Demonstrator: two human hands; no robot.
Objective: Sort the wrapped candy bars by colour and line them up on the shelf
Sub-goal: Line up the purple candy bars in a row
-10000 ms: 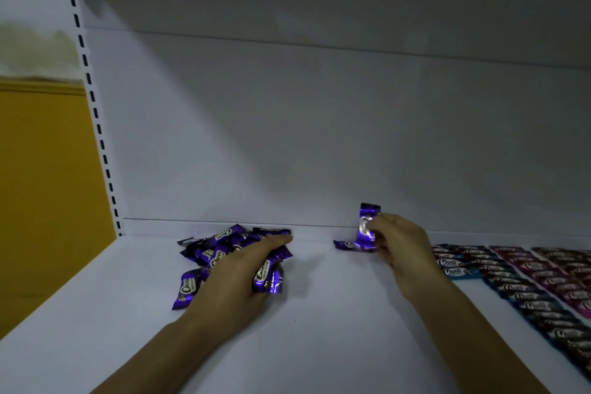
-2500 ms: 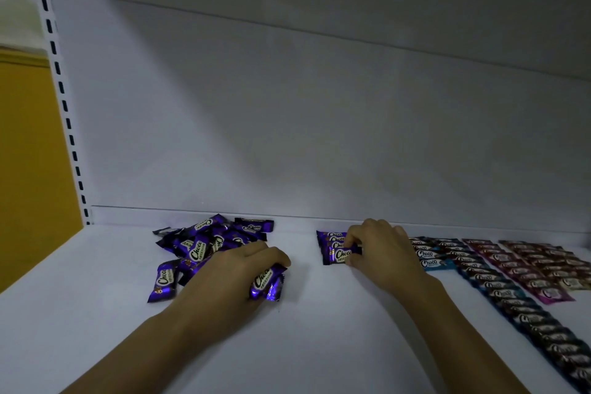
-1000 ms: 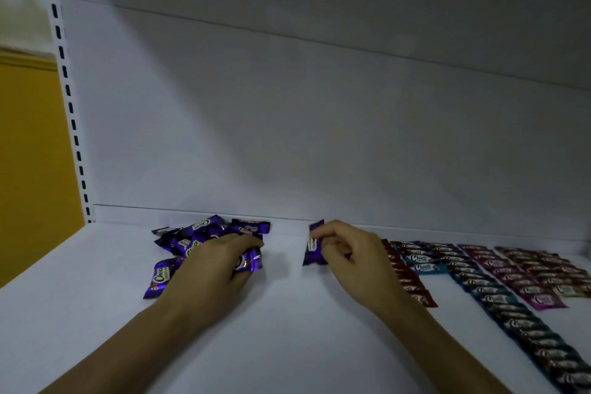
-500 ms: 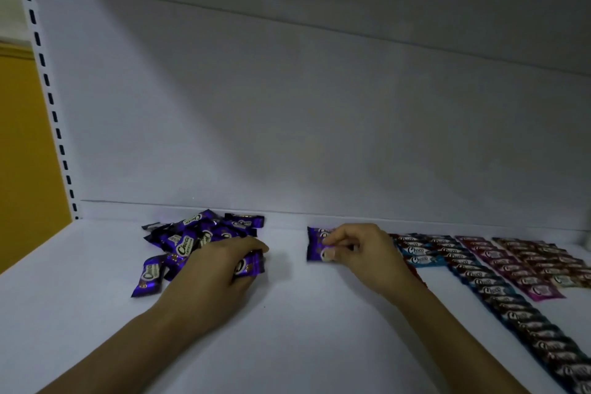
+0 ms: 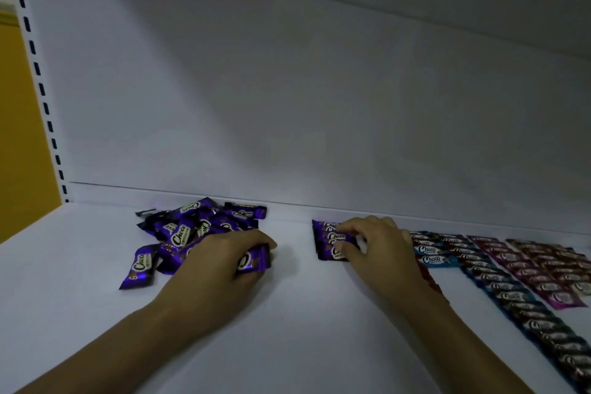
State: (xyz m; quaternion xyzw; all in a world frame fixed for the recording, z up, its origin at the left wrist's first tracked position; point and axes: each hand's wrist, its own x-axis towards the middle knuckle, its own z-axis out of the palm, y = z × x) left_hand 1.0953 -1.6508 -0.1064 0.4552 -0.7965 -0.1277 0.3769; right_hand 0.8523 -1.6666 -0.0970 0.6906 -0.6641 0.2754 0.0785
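Note:
A loose pile of purple candy bars [image 5: 192, 230] lies at the back left of the white shelf [image 5: 287, 323]. My left hand [image 5: 220, 262] lies over the pile's right edge, fingers curled round one purple bar [image 5: 254, 261]. A short row of purple bars [image 5: 329, 238] runs from the back wall. My right hand [image 5: 377, 243] pinches the nearest bar of that row [image 5: 334, 253] between thumb and fingers. My right wrist hides most of a row of red bars [image 5: 430, 278].
To the right lie sorted rows: light blue bars [image 5: 431, 253], a long dark blue row [image 5: 524, 310] running toward me, magenta bars [image 5: 543, 281] and dark red bars [image 5: 550, 251]. A slotted upright [image 5: 35, 73] and an orange wall [image 5: 19, 137] stand at the left.
My right hand has set another purple bar down at the near end of the short purple row. My left hand stays on the pile holding one bar.

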